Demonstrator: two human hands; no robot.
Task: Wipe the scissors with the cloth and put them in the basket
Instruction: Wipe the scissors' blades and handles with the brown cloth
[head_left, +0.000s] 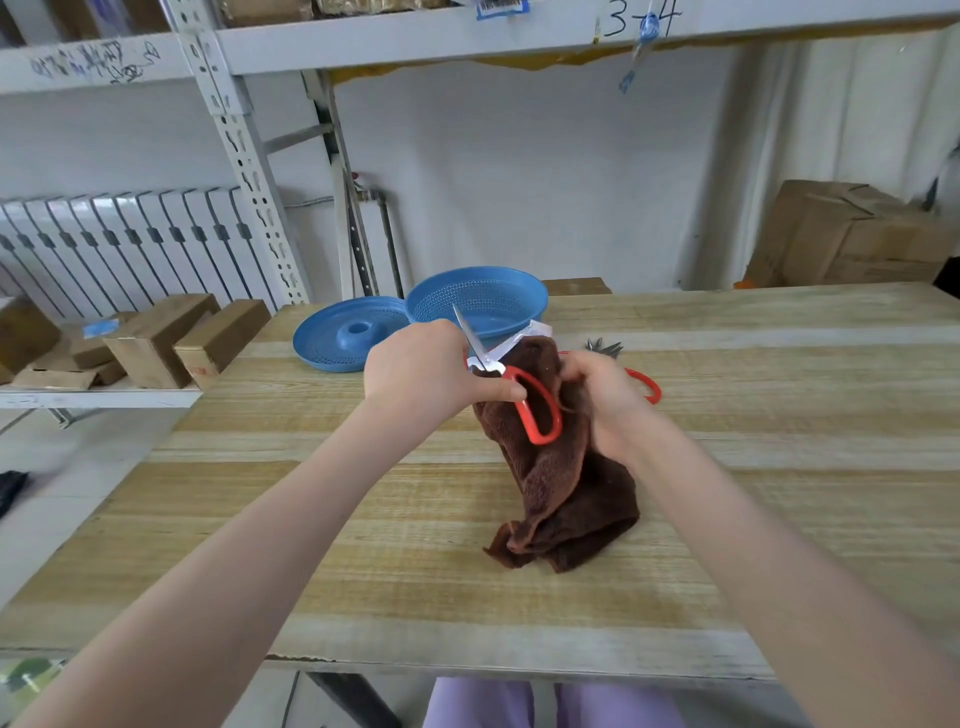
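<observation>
left hand (421, 371) pinches the scissors (515, 375) by the red handle; right hand (605, 402) bunches the soft cloth (566, 499) round a blade. stiff, sharp, probably light: best held by the handles.

Person as seen from the head-worn camera. Left forearm (249, 519) and right forearm (727, 519): bare along all their visible length, slender, looking broader toward the lower corners of the wide-angle view. Left hand (415, 374) and right hand (605, 400): bare, as are both wrists; the nails are too small to make out. Trousers (478, 704): pale lilac, of smooth plain fabric, visible as two legs with a narrow gap between them at the bottom edge of the view; other clothing lies outside the frame.
</observation>
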